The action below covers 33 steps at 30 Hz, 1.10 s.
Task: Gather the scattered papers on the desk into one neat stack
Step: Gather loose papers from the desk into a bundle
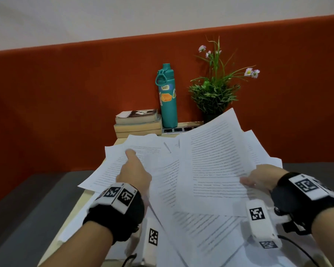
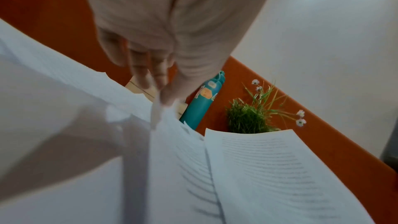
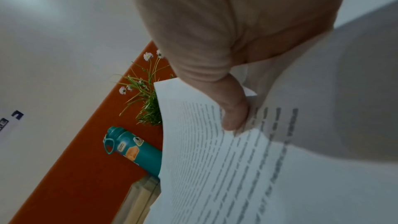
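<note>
Several white printed papers (image 1: pixel 210 170) are fanned out loosely and overlap above the light wooden desk (image 1: pixel 54 249). My left hand (image 1: pixel 133 170) grips the left sheets (image 1: pixel 108 170) with its thumb on top; in the left wrist view the left hand (image 2: pixel 158 91) pinches a paper edge between thumb and fingers. My right hand (image 1: pixel 258 180) holds the right side of the big top sheet, thumb pressed on the print. The right wrist view has the right hand (image 3: pixel 232 118) with its thumb on that curved sheet (image 3: pixel 215 168). More sheets lie under both wrists.
At the desk's back stand a teal water bottle (image 1: pixel 167 97), a potted plant with small flowers (image 1: pixel 214 93), a stack of books (image 1: pixel 138 122) and a power strip (image 1: pixel 178 130). An orange partition (image 1: pixel 66 93) runs behind them. Grey floor shows on both sides.
</note>
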Each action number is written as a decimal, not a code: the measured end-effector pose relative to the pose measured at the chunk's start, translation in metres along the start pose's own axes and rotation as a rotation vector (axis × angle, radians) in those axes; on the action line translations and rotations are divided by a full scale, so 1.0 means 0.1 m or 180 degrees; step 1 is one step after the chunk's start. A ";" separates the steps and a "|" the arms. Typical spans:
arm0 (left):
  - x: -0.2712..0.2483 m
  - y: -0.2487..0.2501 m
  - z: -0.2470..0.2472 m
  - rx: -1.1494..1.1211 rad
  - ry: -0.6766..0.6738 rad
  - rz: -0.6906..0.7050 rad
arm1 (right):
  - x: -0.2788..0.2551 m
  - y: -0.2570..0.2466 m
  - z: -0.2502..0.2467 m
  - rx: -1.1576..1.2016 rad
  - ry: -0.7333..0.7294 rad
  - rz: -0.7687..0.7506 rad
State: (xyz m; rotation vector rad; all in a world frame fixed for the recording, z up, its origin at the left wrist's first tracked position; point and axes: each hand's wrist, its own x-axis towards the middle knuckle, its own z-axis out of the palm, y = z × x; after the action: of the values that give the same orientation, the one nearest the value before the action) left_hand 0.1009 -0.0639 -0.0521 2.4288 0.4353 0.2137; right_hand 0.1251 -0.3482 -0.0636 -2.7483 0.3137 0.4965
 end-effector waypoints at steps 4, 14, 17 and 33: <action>-0.02 0.12 -0.04 -0.1644 0.0068 -0.0069 | 0.02 0.12 0.04 0.0426 -0.0227 -0.0168; 0.08 0.14 0.23 -0.2396 -0.1153 0.0003 | -0.01 0.03 0.13 0.2397 -0.0518 -0.0843; 0.03 0.03 0.20 -0.2220 -0.1245 0.0026 | -0.17 -0.09 0.15 0.2449 -0.0646 -0.0784; 0.31 -0.93 -0.02 -0.2363 -0.1231 -0.0608 | 0.30 0.25 -0.24 0.0210 0.0852 0.1482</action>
State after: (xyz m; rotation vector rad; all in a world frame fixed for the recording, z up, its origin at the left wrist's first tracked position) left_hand 0.1054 0.0159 -0.1082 1.6354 0.3301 -0.1580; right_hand 0.1525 -0.3842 -0.0607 -2.6697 1.0290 0.2163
